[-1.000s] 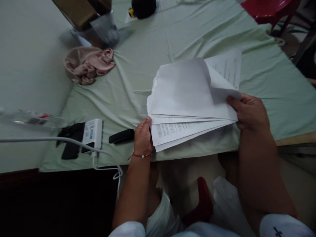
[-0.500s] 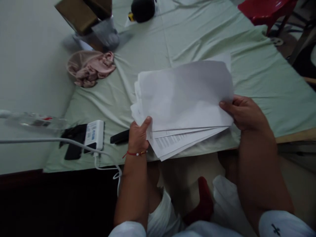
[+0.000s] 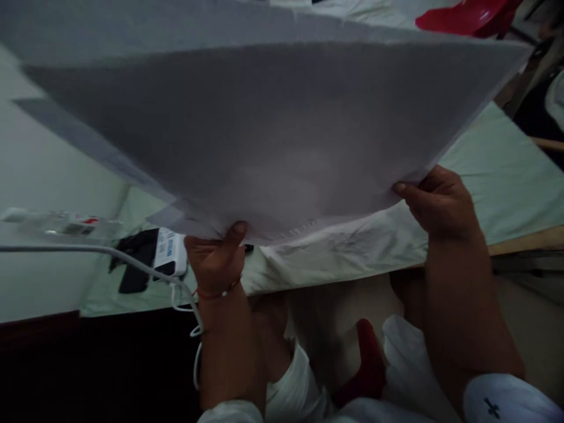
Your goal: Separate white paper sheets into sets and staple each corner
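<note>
A stack of paper sheets (image 3: 282,129) is raised toward the camera, filling much of the upper view, its edges uneven at the left. My left hand (image 3: 218,258) is closed on the lower left edge, thumb on top; a red bracelet circles that wrist. At the lower right edge, my right hand (image 3: 440,200) pinches the sheets between thumb and fingers. The side facing me looks blank and shaded. Behind the paper, most of the green-clothed table (image 3: 335,264) is hidden.
A white power strip (image 3: 170,252) with a cable (image 3: 110,251) and a dark phone-like object (image 3: 133,279) lie left of my left hand. A red plastic chair (image 3: 471,17) stands at the far right. The wall (image 3: 26,176) borders the table's left side.
The paper stack has been lifted and tilted up toward the camera, now covering the pink cloth, the box and the dark object on the table. My left hand shifted left and slightly down.
</note>
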`<state>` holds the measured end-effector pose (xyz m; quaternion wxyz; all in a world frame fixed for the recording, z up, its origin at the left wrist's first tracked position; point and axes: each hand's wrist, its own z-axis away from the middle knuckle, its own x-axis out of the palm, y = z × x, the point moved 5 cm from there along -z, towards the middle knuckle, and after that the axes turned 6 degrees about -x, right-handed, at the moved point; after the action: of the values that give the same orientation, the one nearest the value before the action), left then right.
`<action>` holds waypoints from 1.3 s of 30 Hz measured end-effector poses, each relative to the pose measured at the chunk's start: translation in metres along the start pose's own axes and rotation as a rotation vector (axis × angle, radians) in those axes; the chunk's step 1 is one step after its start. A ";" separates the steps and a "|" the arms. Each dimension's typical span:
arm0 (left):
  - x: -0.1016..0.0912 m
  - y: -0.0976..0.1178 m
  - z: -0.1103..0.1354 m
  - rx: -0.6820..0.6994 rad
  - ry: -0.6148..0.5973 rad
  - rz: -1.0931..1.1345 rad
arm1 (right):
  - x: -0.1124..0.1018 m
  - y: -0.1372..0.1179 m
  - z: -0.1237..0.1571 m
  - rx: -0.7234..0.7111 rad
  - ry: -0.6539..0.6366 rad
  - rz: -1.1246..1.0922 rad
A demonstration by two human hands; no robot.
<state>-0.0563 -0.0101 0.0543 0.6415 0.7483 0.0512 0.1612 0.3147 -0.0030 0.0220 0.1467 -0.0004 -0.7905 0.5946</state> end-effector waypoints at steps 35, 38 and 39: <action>-0.021 -0.064 -0.005 -0.138 -0.203 -0.330 | -0.016 0.004 0.012 0.197 0.007 0.214; -0.023 -0.066 -0.010 -0.158 -0.193 -0.358 | -0.019 0.002 0.014 0.283 0.071 0.387; -0.022 -0.068 -0.012 -0.157 -0.183 -0.339 | -0.017 0.002 0.014 0.284 0.057 0.403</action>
<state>-0.0714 0.0064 -0.0141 0.7178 0.6881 0.1052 -0.0144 0.3279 -0.0182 0.0131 0.0463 -0.1541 -0.6786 0.7167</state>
